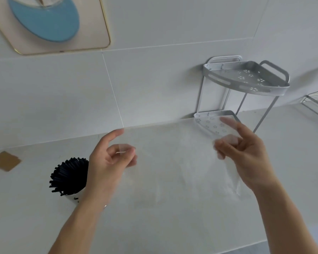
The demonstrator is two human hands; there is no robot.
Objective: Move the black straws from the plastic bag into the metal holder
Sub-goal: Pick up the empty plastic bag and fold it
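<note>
We hold the clear plastic bag (173,162) stretched between our hands, left hand (110,162) and right hand (246,154) each pinching an edge; black straws (68,176) stand in the holder (72,197) just left of our left hand.

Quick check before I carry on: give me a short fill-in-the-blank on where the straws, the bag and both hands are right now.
1. The black straws stand bunched in a holder on the ____.
2. Both hands hold up a clear plastic ____.
3. The left hand is just to the ____ of the straws.
4. Behind the right hand stands a grey metal rack with ____ shelves.

Missing words: counter; bag; right; two
</note>
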